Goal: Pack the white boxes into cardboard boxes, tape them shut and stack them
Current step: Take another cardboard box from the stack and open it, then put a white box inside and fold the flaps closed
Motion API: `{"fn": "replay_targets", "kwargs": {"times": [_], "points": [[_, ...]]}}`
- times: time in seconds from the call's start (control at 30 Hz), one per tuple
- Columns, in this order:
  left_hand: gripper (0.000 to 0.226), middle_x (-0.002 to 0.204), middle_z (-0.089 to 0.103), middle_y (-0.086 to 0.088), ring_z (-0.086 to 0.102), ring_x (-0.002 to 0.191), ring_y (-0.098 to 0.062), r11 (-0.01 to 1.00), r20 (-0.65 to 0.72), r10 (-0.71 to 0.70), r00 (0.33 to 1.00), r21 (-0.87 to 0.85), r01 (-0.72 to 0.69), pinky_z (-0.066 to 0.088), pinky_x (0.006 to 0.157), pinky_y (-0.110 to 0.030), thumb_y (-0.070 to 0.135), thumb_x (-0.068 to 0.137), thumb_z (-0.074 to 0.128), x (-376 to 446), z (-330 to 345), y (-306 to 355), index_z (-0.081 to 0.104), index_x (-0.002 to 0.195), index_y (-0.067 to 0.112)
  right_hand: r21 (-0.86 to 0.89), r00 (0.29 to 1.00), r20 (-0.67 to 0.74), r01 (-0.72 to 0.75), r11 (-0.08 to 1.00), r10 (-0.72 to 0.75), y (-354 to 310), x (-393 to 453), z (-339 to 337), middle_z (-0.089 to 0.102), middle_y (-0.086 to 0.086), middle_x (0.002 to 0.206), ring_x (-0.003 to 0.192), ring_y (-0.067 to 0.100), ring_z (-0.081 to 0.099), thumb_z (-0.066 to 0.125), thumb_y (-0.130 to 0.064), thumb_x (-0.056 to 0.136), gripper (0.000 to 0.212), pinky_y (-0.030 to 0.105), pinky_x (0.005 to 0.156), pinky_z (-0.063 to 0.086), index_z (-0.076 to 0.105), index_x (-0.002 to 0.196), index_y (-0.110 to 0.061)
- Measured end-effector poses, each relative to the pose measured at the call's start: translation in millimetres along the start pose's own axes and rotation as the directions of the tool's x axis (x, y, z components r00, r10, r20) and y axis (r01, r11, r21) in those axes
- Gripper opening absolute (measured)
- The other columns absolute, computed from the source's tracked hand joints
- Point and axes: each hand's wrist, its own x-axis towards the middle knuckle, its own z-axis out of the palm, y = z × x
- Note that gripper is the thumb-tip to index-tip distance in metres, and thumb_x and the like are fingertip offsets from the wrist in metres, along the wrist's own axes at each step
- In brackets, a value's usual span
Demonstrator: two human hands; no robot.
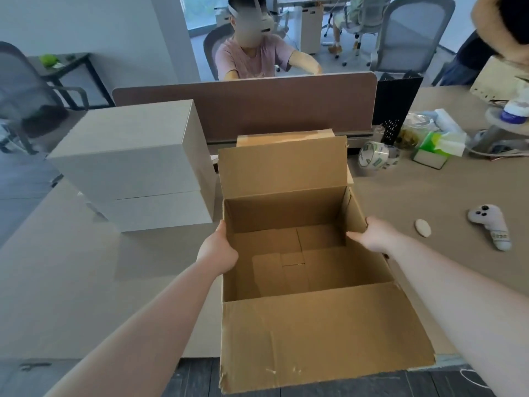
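The cardboard box (300,253) stands open at the near edge of the table (71,296), its near flap hanging over the floor. The left hand (217,253) grips its left wall and the right hand (372,234) its right wall. Two stacked white boxes (137,164) sit just left. Bare tabletop lies right, toward a controller (491,224) and tape rolls (376,156). A divider (243,107) closes the far edge.

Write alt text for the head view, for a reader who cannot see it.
Two bare hands hold an open, empty cardboard box on a table, the left hand gripping its left wall and the right hand its right wall. Two stacked white boxes stand left of it, and rolls of tape lie behind on the right.
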Motion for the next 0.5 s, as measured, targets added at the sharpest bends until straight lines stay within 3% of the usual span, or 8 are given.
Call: {"fn": "replay_targets", "kwargs": {"times": [0.1,0.2,0.27,0.37,0.5], "points": [[0.072,0.138,0.052,0.004,0.059,0.093,-0.011,0.994,-0.006,0.016,1.000,-0.109,-0.017,0.052,0.058,-0.022,0.002,0.093,0.045,4.6,-1.0,-5.6,0.021,0.151,0.037,-0.032,0.993,-0.113,-0.024,0.999,0.021,-4.9,8.2,9.3,0.046,0.018,0.141,0.126,0.034,0.049,0.050,-0.017,0.099,0.047,0.037,0.100,0.044,0.039,0.142,-0.004],[0.064,0.144,0.048,0.004,0.054,0.122,-0.022,0.971,0.015,0.010,1.000,-0.237,-0.006,0.056,0.080,-0.031,0.003,0.096,0.048,8.3,-4.5,-11.8,0.030,0.148,0.036,-0.046,0.993,-0.105,-0.063,0.997,0.058,-6.2,14.6,8.2,0.041,0.018,0.147,0.131,0.035,0.044,0.047,-0.010,0.098,0.050,0.040,0.103,0.042,0.034,0.146,-0.004],[0.061,0.143,0.048,0.003,0.052,0.126,-0.023,0.963,0.030,0.013,0.999,-0.268,-0.005,0.054,0.085,-0.033,0.008,0.097,0.051,9.7,-5.8,-14.4,0.031,0.147,0.037,-0.061,0.994,-0.090,-0.061,0.996,0.055,-5.4,17.9,6.2,0.040,0.018,0.147,0.132,0.034,0.043,0.047,-0.008,0.097,0.051,0.040,0.104,0.041,0.033,0.146,-0.004],[0.066,0.141,0.050,0.001,0.055,0.120,-0.023,0.984,0.037,0.020,0.999,-0.179,-0.013,0.054,0.085,-0.033,0.008,0.094,0.055,7.8,-9.3,-10.0,0.027,0.148,0.033,-0.121,0.997,-0.064,-0.047,0.992,0.040,-7.9,16.6,3.5,0.049,0.019,0.137,0.121,0.033,0.052,0.049,-0.012,0.098,0.044,0.033,0.091,0.047,0.041,0.139,-0.001],[0.076,0.148,0.042,-0.003,0.052,0.124,-0.026,1.000,0.046,0.002,0.999,-0.021,-0.001,0.049,0.086,-0.031,0.024,0.095,0.057,0.9,-20.2,2.1,0.009,0.153,0.028,-0.218,0.997,-0.068,-0.045,0.975,0.031,-13.5,13.4,-4.1,0.060,0.013,0.119,0.106,0.030,0.059,0.053,-0.041,0.095,0.048,0.032,0.077,0.047,0.052,0.127,-0.006]]}}
